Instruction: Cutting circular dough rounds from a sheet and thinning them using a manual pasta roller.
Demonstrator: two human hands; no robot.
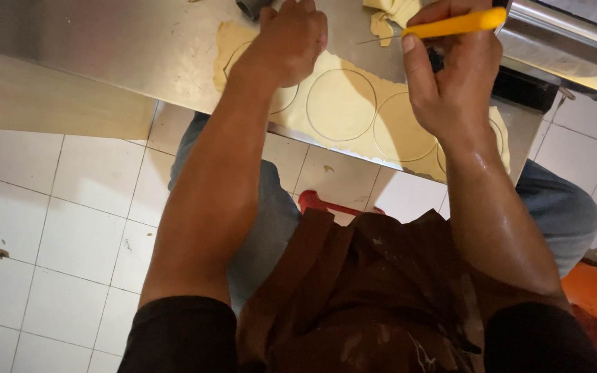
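Your right hand [450, 76] gripping yellow-handled knife [459, 23], closed around it, above dough sheet [343, 103]. Your left hand [290, 41] curled, pressing on dough sheet lying on steel tabletop [139, 48], circles scored in it.

Pale dough sheet [343, 103] flat on steel counter, circles scored in it, yellow-handled knife [454, 24] above

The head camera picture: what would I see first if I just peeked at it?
A pale sheet of dough with circles cut into it, lying on a steel table. The left hand presses on the dough, and the right hand holds a knife with a yellow handle above it.
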